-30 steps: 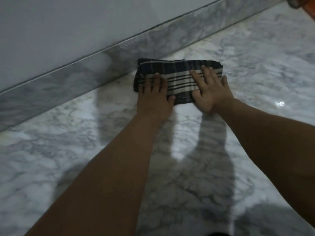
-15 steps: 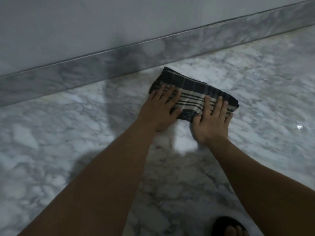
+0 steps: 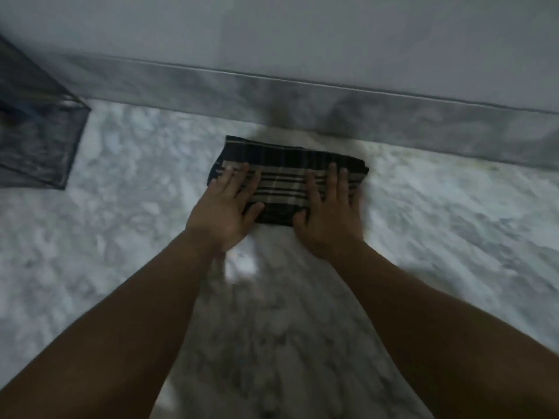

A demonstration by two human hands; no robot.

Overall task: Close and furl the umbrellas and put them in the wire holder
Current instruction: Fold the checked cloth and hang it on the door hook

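Both hands lie flat on a folded plaid bundle [image 3: 287, 179] on the marble floor [image 3: 453, 222], just in front of the marble skirting [image 3: 393, 116]. The left hand [image 3: 225, 211] presses the bundle's left end and the right hand [image 3: 328, 219] its right end. Neither grip holds anything — the fingers are straight and spread, pressing down on the cloth.

Over the past second the hands have kept much the same flat press, so the bundle itself looks little altered. What has changed is the view: the head has swung, the skirting now runs almost level across the frame, and a dark mesh container [image 3: 36, 131] has come in at the far left, well apart from the bundle. It may be the wire holder, but the blur leaves that uncertain.

The bundle reads as flat folded fabric; whether it is a furled umbrella I cannot tell, since no handle, shaft or ribs show. If it is, the furling seems close to done — the remaining step would be to lift it and carry it left to the container.
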